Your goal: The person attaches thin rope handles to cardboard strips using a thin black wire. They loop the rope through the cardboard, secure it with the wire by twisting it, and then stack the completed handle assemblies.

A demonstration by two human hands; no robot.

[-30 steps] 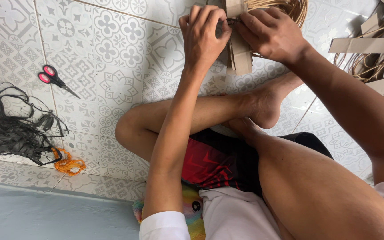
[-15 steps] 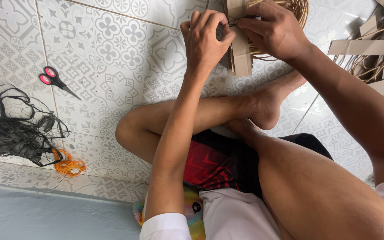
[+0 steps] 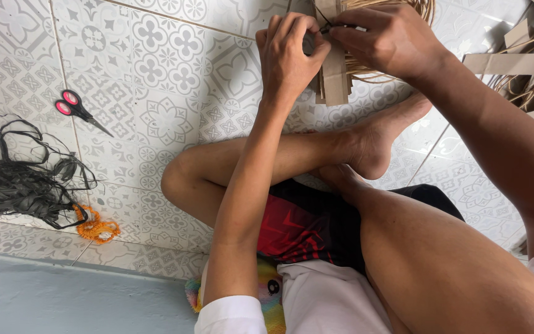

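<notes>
I sit cross-legged on a patterned tile floor. My left hand [image 3: 288, 52] grips a bundle of flat tan cardboard-like strips [image 3: 335, 77] at the top of the view. My right hand [image 3: 390, 40] pinches a thin dark strand against the top of the same bundle. Behind the strips lies a coil of thin pale rattan strands [image 3: 397, 12], partly hidden by my right hand. Both hands touch the bundle, close together.
Pink-handled scissors [image 3: 75, 108] lie on the tiles at the left. A heap of black strips [image 3: 23, 179] and a small orange cord tangle [image 3: 97, 229] sit at the lower left. More tan strips and strands [image 3: 526, 68] lie at the right. A grey floor band [image 3: 63, 300] runs below.
My hands have shifted slightly on the bundle, the right hand's fingers moving onto its top with the dark strand. The rest stays the same.
</notes>
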